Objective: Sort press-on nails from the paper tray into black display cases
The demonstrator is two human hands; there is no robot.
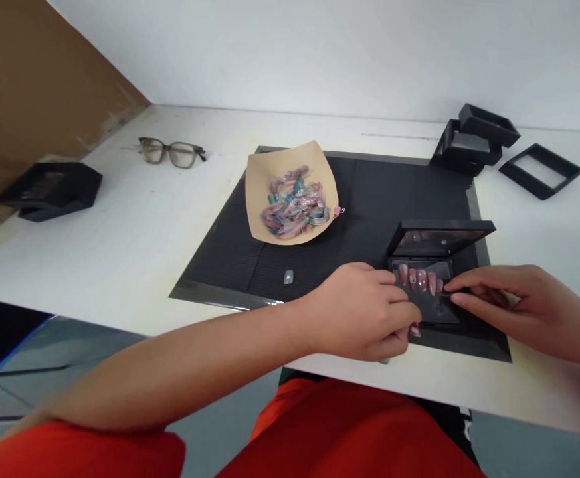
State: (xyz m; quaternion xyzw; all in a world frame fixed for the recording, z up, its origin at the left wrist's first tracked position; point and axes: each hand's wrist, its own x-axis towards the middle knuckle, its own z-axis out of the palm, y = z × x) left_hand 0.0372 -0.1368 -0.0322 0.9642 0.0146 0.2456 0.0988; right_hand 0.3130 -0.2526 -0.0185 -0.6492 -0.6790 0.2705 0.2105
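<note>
A black hinged case point(442, 229) stands with its lid up on the black mat, in front of me at the right. A row of pink false nails point(422, 280) lies across its clear inner sheet. My left hand point(377, 312) is curled at the case's left front corner. A pink false nail point(415, 330) shows at its fingertips; the rest of its grip is hidden. From the right, my right hand point(523, 299) brings thumb and index finger together beside the row's smallest nail. What lies between those fingertips is too small to make out.
A tan paper tray point(257, 199) with many wrapped pink and teal nails rests on the black mat point(369, 192). Near it lies one grey nail point(288, 277). Black cases point(474, 143) and a black frame point(541, 171) are back right; glasses point(171, 153) and another case point(53, 189) left.
</note>
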